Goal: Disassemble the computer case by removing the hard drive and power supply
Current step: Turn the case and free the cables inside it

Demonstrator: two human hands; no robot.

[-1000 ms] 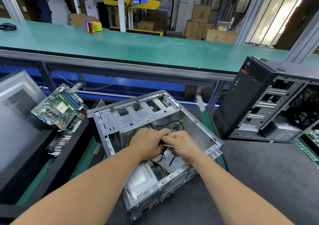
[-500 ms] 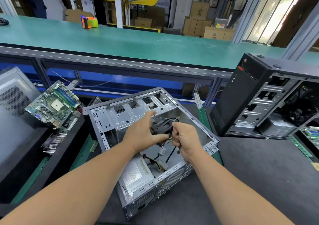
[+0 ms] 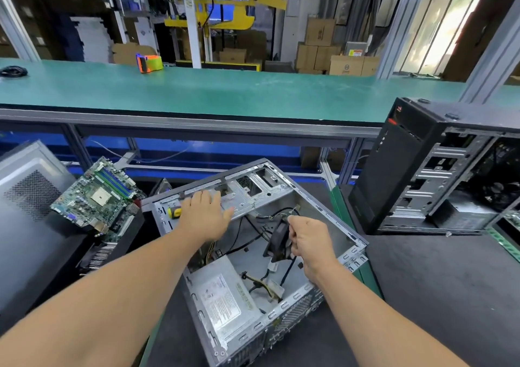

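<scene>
Two bare forearms reach forward from the bottom edge toward an open grey computer case point(image 3: 342, 233) lying on its side on a dark mat. Nearest inside it, the power supply point(image 3: 222, 304) sits in the case's near left corner, label up, with a bundle of yellow and black cables point(image 3: 264, 285) and a pale connector lying on the case floor just beside it. No hard drive can be made out inside the case.

Further in, the right hand point(image 3: 309, 240) grasps a black fan point(image 3: 278, 240), fingers curled round its edge, holding it tilted above the case floor; thin black wires run from it toward the far wall. The left hand point(image 3: 205, 217) lies released, fingers straight and spread, resting on the drive-bay metalwork at the case's far left side. Just beside its fingers, a screwdriver point(image 3: 174, 212) with a yellow and black handle rests on the case frame.

To the left, outside the case, a green motherboard point(image 3: 98, 197) leans tilted on a dark surface, next to a grey perforated side panel point(image 3: 25, 192). To the right, well apart, a second black tower case point(image 3: 402, 169) stands upright with its side open, showing empty metal bays.

Beyond all this runs a long green workbench point(image 3: 253, 93) carrying an orange and green tape dispenser point(image 3: 149, 62) and a coil of black cable point(image 3: 14, 71) at its far left. Stacked cardboard boxes point(image 3: 320, 48) stand behind it.
</scene>
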